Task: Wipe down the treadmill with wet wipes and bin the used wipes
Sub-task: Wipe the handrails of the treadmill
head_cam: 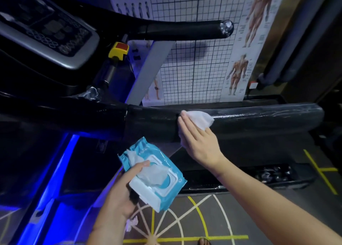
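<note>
**Wipe flat on near handrail, pack in left hand**

I see the right hand [196,139] with fingers straight and together, pressing a white wet wipe [200,120] against the treadmill's near handrail [259,119], about midway along the black bar. The left hand [122,191] curls around a blue wipes pack [162,181], thumb on top; the lid is open and a wipe sticks out. The console [55,35] sits upper left. A crumpled wipe [131,223] lies on the floor below the left wrist. A gridded wall chart [194,69] hangs behind.
</note>
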Demonstrator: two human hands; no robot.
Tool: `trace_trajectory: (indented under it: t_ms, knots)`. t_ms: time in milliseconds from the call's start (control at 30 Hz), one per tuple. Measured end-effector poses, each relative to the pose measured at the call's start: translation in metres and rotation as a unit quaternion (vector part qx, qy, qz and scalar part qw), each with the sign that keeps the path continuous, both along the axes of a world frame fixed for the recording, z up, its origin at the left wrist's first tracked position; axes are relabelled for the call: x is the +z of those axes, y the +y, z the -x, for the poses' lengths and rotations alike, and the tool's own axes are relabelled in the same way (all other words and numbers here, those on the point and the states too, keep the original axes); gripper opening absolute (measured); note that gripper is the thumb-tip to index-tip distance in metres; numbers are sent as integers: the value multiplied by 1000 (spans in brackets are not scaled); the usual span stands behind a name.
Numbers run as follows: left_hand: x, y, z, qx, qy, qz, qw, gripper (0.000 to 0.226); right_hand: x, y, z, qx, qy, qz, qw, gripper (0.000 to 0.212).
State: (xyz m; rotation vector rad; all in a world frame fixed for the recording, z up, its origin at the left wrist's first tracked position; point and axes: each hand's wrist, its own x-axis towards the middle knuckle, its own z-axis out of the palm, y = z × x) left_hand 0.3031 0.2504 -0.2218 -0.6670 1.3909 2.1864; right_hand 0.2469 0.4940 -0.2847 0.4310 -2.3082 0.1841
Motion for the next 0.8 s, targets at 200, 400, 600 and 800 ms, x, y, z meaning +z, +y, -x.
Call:
trace_trajectory:
  t_ms: [200,400,600,800]
  knots:
    - [5,19,3,-65,-3,14,998,28,-2,42,-3,15,25,-108,994,62]
    - [4,54,7,-110,18,50,992,16,-15,113,-21,-13,48,-112,993,59]
    - [3,93,8,-138,20,50,989,35,-11,180,-35,-3,22,-108,994,58]
    - [6,141,5,-169,25,46,984,43,-14,228,-46,-26,20,-109,994,56]
